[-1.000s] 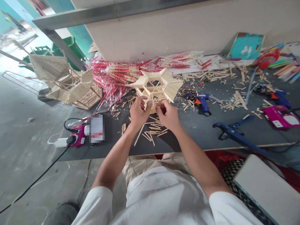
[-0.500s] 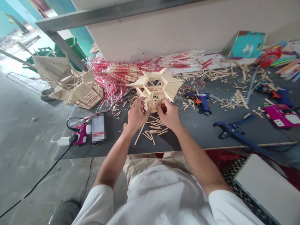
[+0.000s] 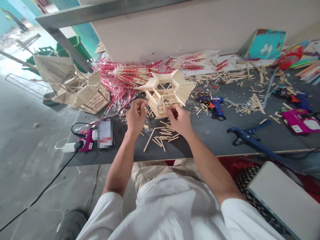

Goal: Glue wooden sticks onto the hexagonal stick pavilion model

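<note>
Centrally, a stick model (image 3: 185, 90) with flaring roof panels is standing on the dark table (image 3: 205, 141), between the plastic-wrapped sticks (image 3: 130, 74) behind it and a scatter of loose sticks (image 3: 166, 135) in front. The right hand (image 3: 180, 119) is resting at the model's front right corner, thumb and forefinger bent towards each other in a narrow pinch; the tips are seemingly touching the frame, though whether they are gripping it, or a small stick, cannot be told. The left hand (image 3: 135, 117) is hovering just beside the model's left side, its fingers half curled and the tips near the thumb; whether anything is lying between them is too small to make out. A blue glue gun (image 3: 217, 106) is lying to the right, apart from both hands.

Being built of thin wood, the model is probably behaving as a light, stiff and dry body, offering good grip but little resistance to crushing. The overhanging panels are likely forming its most fragile part; the low, layered base (image 3: 162, 112) is presenting the safer hold, best taken from opposite sides with light fingertip pressure.
</note>
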Demonstrator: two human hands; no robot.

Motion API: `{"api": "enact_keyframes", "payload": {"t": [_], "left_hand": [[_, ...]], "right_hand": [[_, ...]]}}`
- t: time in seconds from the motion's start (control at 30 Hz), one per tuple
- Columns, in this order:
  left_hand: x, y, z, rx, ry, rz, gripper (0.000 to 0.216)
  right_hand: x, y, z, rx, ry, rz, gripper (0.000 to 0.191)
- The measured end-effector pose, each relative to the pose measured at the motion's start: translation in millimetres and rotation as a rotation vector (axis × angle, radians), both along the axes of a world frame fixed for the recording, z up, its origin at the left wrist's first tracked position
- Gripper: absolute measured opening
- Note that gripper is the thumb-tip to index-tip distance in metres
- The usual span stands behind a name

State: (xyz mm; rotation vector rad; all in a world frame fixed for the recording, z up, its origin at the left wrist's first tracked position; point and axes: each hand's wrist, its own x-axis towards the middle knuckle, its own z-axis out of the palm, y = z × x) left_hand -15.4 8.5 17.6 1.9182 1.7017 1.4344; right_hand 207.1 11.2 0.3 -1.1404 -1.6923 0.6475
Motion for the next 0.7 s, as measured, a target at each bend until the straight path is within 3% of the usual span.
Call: {"api": "enact_keyframes", "payload": {"t": [0.3,0.7], "left_hand": [[1.8,4.8,-7.8,-0.063,-0.205,-0.010,0.023],[-2.0,9.6,-17.1,-0.004,-0.142,-0.106,0.023]], "right_hand": [[-0.8,-1.4,1.4,0.022,0.011,0.004,0.028],[-6.7,2.2,-1.3,0.027,0.063,0.012,0.037]]}}
